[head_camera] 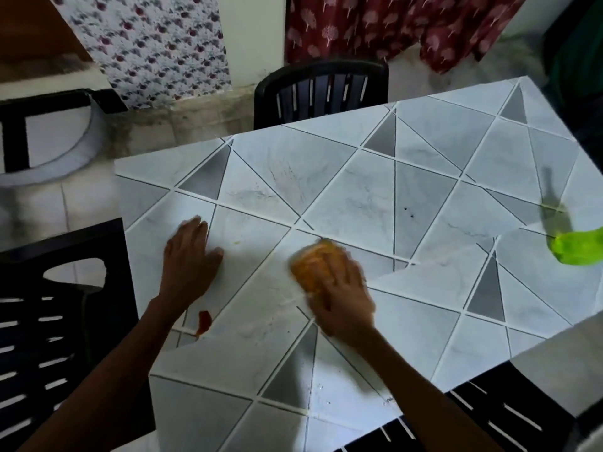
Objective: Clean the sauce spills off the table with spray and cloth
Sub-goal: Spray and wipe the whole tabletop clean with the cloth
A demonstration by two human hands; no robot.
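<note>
Here, right hand (pixel 346 300) on cloth (pixel 313 264).

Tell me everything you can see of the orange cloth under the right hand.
The orange cloth is a soft, bunched fabric wad, motion-blurred, so weave and edges are unclear. It lies on the grey-and-white triangle-patterned table, toward the near side. The right hand lies over its near half, fingers spread across the top, pressing it down; its far part shows beyond them.

smooth marble-patterned table (pixel 424 177), soft orange cloth (pixel 315 265), slatted black plastic chair (pixel 321 93), printed fabric curtain (pixel 375 24)
</note>
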